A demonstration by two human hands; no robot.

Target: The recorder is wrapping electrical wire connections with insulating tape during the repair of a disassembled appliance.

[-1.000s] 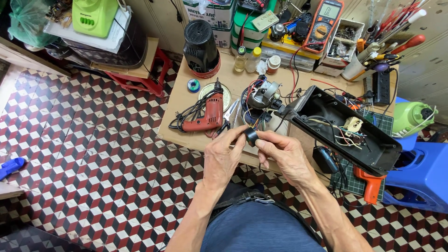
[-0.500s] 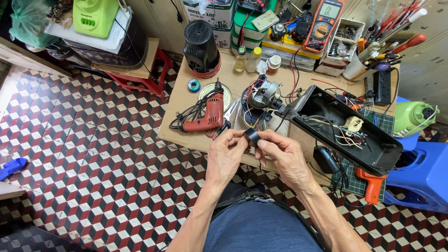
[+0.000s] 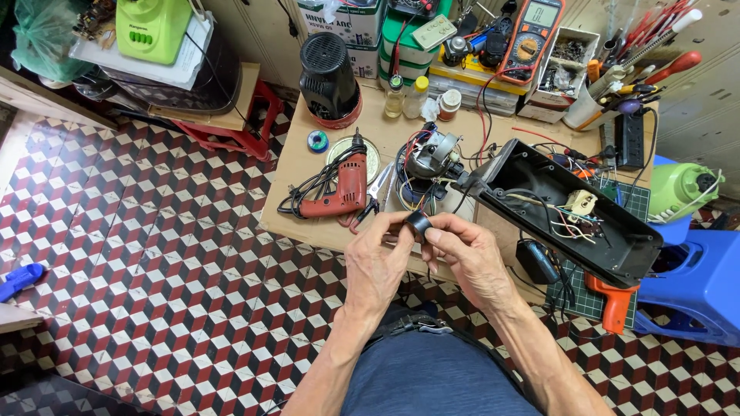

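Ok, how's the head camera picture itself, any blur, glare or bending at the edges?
Head view: sharp and evenly lit on both hands, the left hand and right hand, which pinch a small black part; only soft shadows on the bench; no strong glare, just a mild sheen on the black casing; wide-angle lens makes the tiled floor lines lean toward the frame edges.

Gleaming black between the fingers: small black cylindrical plastic part [image 3: 418,224]. Showing dull red against coiled black cord: red pistol-shaped electric drill [image 3: 351,185]. Lying matt black outside and in, with white, red and blue wires (tangled together): long black plastic housing [image 3: 539,185]. Running in a cube pattern of red, white and black: tiled floor [image 3: 154,254]. Glowing lime green: rounded green plastic appliance [image 3: 153,27]. Standing bright blue: blue plastic stool [image 3: 690,285].
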